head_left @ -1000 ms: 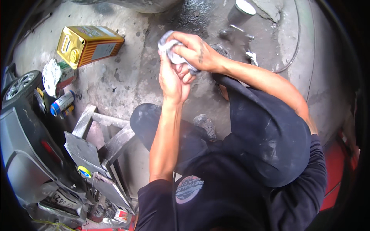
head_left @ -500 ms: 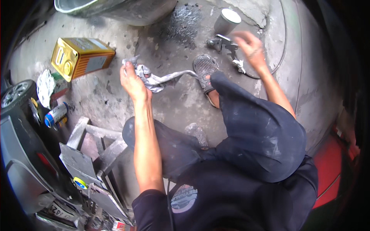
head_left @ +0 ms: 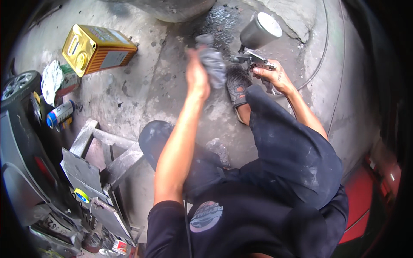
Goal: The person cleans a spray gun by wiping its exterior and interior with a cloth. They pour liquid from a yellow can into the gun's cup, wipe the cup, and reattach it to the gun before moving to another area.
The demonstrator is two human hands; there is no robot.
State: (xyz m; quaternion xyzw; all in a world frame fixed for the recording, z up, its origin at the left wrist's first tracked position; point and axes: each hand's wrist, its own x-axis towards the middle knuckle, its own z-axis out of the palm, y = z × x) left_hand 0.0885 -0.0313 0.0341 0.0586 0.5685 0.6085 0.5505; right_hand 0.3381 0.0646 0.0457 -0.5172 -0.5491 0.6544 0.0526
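Observation:
My right hand (head_left: 275, 78) is closed round the handle of a spray gun (head_left: 257, 58), just beyond my right shoe (head_left: 237, 88). On top of the gun sits a grey cup (head_left: 260, 35) with a white lid, tilted a little to the right. My left hand (head_left: 198, 76), smeared by motion, grips a bunched grey rag (head_left: 214, 69). The rag hangs to the left of the gun's nozzle, apart from it, above the stained concrete floor.
A yellow metal can (head_left: 101, 49) stands at the left. Below it are a blue-and-white spray can (head_left: 60, 113), a grey wooden frame (head_left: 114, 138) and car parts (head_left: 26, 159). A hose (head_left: 322, 60) curves along the right. A dark wet patch (head_left: 220, 21) marks the floor ahead.
My right hand has taken hold of the spray gun and turned it slightly. My left hand has swung right toward the gun, and the rag, trailing before, is now bunched.

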